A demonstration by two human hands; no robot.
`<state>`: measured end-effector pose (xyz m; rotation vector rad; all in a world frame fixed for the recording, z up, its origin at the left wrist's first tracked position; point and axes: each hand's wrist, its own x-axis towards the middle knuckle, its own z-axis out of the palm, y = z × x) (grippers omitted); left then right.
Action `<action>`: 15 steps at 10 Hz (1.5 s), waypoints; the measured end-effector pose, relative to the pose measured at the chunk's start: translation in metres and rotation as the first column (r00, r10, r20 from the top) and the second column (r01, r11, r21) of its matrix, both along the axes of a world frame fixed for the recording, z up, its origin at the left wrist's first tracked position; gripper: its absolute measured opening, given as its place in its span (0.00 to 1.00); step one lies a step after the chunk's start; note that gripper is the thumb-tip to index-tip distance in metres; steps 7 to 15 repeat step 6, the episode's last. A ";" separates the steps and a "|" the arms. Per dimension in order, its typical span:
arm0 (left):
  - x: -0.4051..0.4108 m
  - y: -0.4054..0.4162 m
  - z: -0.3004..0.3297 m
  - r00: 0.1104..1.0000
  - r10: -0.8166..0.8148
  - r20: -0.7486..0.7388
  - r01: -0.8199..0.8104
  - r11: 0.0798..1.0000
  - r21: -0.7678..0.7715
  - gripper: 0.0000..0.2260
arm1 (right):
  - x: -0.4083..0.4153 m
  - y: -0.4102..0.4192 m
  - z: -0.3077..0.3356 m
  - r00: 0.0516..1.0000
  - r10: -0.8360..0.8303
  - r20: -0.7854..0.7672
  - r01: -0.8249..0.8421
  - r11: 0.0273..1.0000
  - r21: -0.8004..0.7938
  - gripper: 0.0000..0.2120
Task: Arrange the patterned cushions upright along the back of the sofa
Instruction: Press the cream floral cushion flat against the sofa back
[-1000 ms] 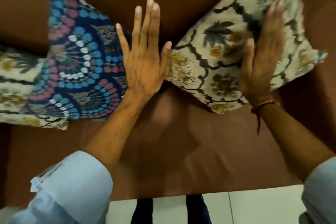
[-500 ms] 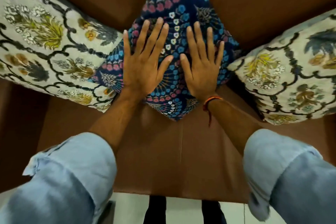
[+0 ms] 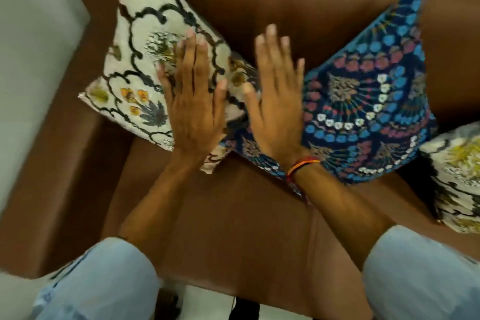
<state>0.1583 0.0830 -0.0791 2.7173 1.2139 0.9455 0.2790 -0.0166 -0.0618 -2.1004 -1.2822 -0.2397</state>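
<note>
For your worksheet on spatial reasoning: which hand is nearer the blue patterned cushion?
Right. The right hand lies at the blue cushion's edge; the left hand is on the cream floral cushion beside it.

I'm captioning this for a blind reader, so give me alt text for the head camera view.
Two open hands, left hand and right hand, press flat on a cream floral cushion and a blue patterned cushion propped against the back of a brown sofa. Another cream cushion shows at the right edge.

Brown leather sofa (image 3: 233, 228), pale wall (image 3: 31, 46), white floor (image 3: 207, 301)
</note>
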 end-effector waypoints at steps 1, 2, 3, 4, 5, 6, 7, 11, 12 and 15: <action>-0.036 0.030 -0.012 0.989 0.029 -0.148 -0.022 0.999 0.045 0.25 | -0.049 0.043 -0.014 0.994 0.112 0.013 -0.110 0.988 -0.108 0.28; -0.049 0.061 -0.028 0.971 0.021 -0.237 -0.003 0.997 0.072 0.25 | -0.068 0.075 -0.030 0.995 0.066 0.071 -0.054 0.986 -0.157 0.27; -0.044 0.088 -0.038 0.971 0.028 -0.237 -0.001 0.994 0.114 0.25 | -0.055 0.096 -0.046 0.988 0.031 0.149 -0.007 0.987 -0.158 0.27; -0.043 0.099 -0.046 0.976 0.014 -0.219 0.017 0.990 0.142 0.24 | -0.038 0.100 -0.054 0.971 0.060 0.232 -0.016 0.983 -0.185 0.27; -0.045 0.104 -0.041 0.985 0.063 -0.163 -0.046 0.993 0.107 0.24 | -0.026 0.101 -0.047 0.975 0.048 0.217 -0.005 0.981 -0.196 0.27; -0.049 0.109 -0.025 0.973 0.228 0.013 -0.222 0.956 -0.189 0.24 | -0.018 0.097 -0.022 0.996 -0.029 0.090 0.050 0.967 -0.248 0.29; -0.049 0.109 -0.025 0.973 0.228 0.013 -0.222 0.956 -0.189 0.24 | -0.018 0.097 -0.022 0.996 -0.029 0.090 0.050 0.967 -0.248 0.29; -0.049 0.109 -0.025 0.973 0.228 0.013 -0.222 0.956 -0.189 0.24 | -0.018 0.097 -0.022 0.996 -0.029 0.090 0.050 0.967 -0.248 0.29; -0.049 0.109 -0.025 0.973 0.228 0.013 -0.222 0.956 -0.189 0.24 | -0.018 0.097 -0.022 0.996 -0.029 0.090 0.050 0.967 -0.248 0.29; -0.049 0.109 -0.025 0.973 0.228 0.013 -0.222 0.956 -0.189 0.24 | -0.018 0.097 -0.022 0.996 -0.029 0.090 0.050 0.967 -0.248 0.29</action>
